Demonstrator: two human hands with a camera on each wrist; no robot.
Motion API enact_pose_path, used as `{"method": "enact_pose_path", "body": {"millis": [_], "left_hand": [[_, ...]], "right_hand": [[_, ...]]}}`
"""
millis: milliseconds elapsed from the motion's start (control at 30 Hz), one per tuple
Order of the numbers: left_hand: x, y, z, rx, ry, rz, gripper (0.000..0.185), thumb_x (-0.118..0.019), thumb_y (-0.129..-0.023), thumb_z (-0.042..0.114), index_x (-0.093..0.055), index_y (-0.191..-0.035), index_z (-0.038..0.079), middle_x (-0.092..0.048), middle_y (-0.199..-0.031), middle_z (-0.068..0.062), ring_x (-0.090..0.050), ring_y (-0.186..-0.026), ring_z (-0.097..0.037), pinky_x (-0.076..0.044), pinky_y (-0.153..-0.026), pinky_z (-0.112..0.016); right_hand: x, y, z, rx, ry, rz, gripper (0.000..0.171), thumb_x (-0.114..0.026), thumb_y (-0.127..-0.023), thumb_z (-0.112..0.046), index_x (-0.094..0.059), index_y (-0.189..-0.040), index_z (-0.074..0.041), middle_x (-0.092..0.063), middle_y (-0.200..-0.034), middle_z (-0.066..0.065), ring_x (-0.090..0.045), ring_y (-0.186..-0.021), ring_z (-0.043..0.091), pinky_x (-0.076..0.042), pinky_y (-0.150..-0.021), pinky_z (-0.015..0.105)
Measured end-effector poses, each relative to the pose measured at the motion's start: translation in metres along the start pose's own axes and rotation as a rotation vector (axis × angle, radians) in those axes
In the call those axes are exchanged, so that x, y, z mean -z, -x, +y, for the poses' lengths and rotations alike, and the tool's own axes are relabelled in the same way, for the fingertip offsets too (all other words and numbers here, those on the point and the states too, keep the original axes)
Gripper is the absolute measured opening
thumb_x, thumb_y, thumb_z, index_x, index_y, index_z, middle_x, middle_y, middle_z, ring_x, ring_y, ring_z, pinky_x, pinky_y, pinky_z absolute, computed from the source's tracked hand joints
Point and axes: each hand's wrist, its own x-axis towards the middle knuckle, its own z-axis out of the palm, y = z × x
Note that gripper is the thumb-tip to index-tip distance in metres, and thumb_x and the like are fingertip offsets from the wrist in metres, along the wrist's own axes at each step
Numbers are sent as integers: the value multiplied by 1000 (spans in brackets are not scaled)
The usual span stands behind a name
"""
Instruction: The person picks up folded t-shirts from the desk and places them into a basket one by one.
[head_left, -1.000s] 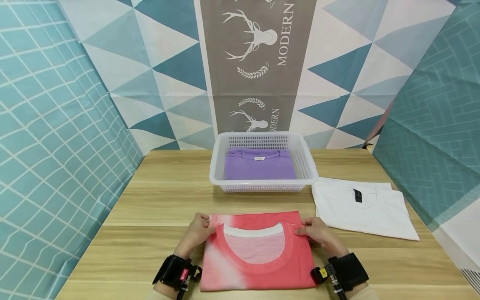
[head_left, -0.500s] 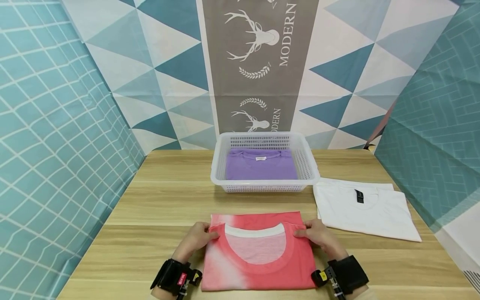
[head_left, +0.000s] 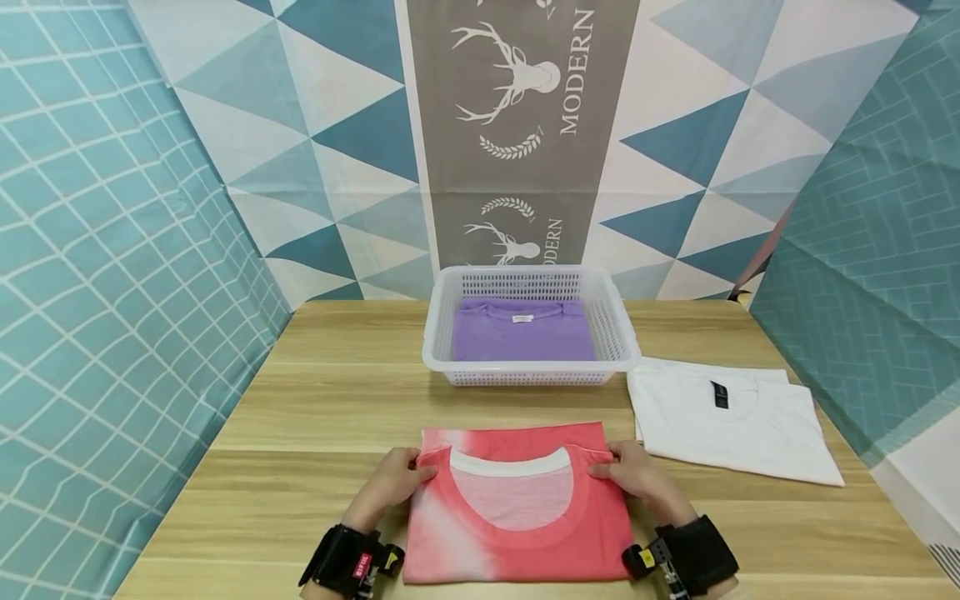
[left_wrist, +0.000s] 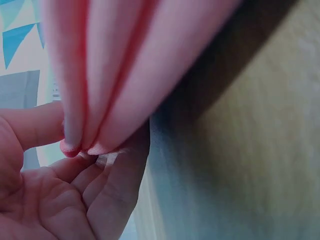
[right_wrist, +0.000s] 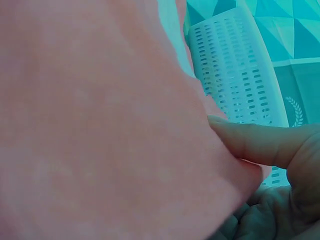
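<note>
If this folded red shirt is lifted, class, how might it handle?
The red shirt is probably floppy: its edge shows soft folds in the left wrist view. It may sag mid-span, since the left hand and right hand pinch only its sides.

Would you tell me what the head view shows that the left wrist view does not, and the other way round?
Only the head view shows the right grip, the folded purple shirt and the white shirt.
Only the left wrist view shows the left grip from its palm side, with layered folds of the red shirt close up.
Both share the left grip pinching that shirt, the wooden table and part of the patterned backdrop.
</note>
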Motion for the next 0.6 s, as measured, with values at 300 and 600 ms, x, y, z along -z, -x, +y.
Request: {"method": "enact_pose_path", "body": {"millis": [300, 600], "left_hand": [[4, 5, 2, -67, -18, 3, 9, -61, -90, 7, -61, -86, -1, -55, -73, -4, -46, -66, -13, -37, -60, -22], [6, 7, 3, -124, -15, 57, 9, -62, -90, 6, -59, -82, 2, -58, -76, -5, -48, -69, -13, -39, -60, -22]], "right_hand": [[5, 7, -1, 72, -17, -36, 28, -62, -88, -11, -59, -107, 10, -62, -83, 6, -53, -73, 12, -43, -64, 24], [4, 12, -9, 109, -47, 33, 25, -62, -88, -6, -56, -105, 11, -62, -83, 9, -54, -71, 12, -45, -61, 24]]}}
